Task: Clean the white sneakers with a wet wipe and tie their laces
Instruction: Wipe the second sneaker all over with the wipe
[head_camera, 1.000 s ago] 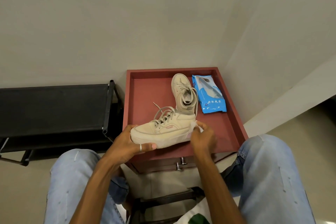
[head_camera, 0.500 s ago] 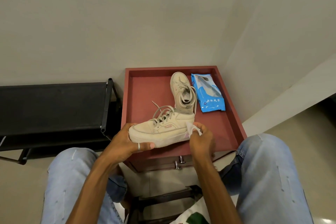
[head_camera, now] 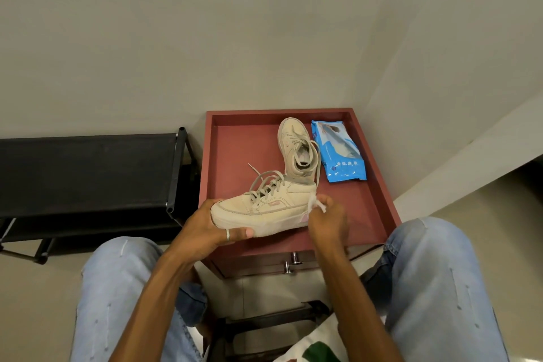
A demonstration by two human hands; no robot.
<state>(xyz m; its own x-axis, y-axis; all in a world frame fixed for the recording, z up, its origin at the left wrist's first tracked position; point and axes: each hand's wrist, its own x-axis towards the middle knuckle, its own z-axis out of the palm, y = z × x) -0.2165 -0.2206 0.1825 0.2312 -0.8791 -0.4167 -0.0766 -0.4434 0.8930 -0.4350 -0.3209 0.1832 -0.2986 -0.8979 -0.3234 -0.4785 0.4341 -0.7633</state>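
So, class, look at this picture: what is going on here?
A seated person holds one white sneaker at the front of a red table. The left hand grips its toe end. The right hand pinches a wet wipe against its heel. Its laces hang untied. The other sneaker sits on the table, laces loose too, beside a blue wipes pack.

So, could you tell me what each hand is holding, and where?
Left hand grips the near sneaker at its toe; right hand pinches a white wipe at its heel.
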